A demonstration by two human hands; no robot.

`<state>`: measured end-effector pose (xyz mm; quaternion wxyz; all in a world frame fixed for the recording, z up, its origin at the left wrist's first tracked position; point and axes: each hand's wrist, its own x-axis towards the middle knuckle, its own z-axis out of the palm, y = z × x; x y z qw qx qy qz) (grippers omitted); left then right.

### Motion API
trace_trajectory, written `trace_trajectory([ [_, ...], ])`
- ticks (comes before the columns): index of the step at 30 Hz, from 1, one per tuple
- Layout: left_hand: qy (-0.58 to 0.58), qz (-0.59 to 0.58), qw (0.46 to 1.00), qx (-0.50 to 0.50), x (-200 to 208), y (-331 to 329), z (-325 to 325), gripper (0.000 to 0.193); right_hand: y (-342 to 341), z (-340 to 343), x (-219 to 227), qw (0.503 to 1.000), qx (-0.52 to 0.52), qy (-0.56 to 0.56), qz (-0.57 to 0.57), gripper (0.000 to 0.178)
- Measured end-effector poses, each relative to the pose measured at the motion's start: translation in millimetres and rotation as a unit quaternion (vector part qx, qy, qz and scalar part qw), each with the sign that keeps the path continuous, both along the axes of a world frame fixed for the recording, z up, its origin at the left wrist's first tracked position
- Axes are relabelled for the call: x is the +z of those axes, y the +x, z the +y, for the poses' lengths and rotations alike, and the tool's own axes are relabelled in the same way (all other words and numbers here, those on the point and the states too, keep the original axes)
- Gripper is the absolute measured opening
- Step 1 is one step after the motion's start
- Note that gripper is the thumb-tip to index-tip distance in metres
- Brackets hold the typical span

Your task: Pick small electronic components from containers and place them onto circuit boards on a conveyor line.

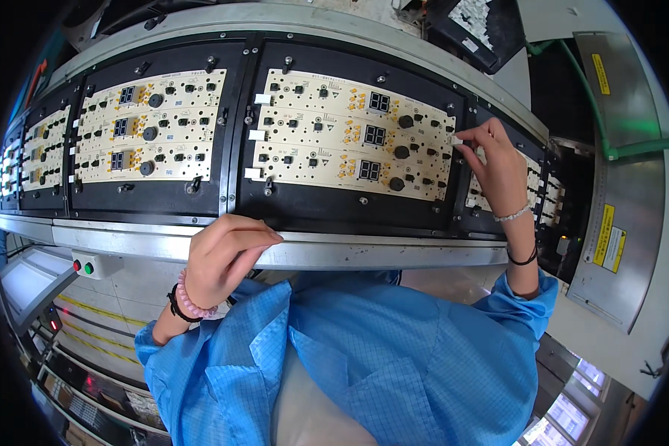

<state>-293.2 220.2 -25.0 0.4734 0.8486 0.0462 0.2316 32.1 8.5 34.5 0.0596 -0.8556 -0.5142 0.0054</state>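
Observation:
A cream circuit board panel lies in a black carrier frame before me. It has three rows of black parts, each with a dark digit display and a round black buzzer. My right hand is at the panel's right edge, its thumb and forefinger pinched on a small white connector beside the middle row. Three white connectors, such as the top one, line the panel's left edge. My left hand rests at the front rail, fingertips pressed together; anything between them is hidden.
More framed panels stand in line, one at left and one partly behind my right hand. A metal rail runs along the front. A control box with red and green buttons hangs below left. A black bin of white pieces stands far right.

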Motion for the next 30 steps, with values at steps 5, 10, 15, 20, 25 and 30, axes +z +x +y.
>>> trace_trajectory([
  [5,-0.002,0.009,1.0,0.004,1.6,-0.4,2.4,0.019,3.4,3.3,2.0,1.0,-0.005,-0.022,-0.004,0.015],
  [10,0.0,0.009,1.0,0.01,1.4,-1.8,3.8,0.019,22.1,7.1,2.1,0.995,0.022,-0.04,0.085,0.015],
  [15,-0.01,0.02,1.0,-0.001,13.7,7.8,7.7,0.018,15.9,9.4,1.5,0.995,0.008,-0.036,0.091,0.013],
  [20,0.082,0.023,0.995,-0.052,48.1,61.7,24.9,0.012,27.6,4.7,2.7,0.993,0.026,-0.03,0.113,0.011],
  [25,0.103,0.061,0.993,-0.013,41.2,130.5,51.0,0.014,44.9,-3.8,-3.8,0.942,-0.03,0.072,0.327,0.008],
  [30,0.233,0.077,0.969,-0.037,21.2,166.8,65.3,0.006,77.9,-25.2,-25.4,0.403,0.068,0.327,0.852,0.029],
])
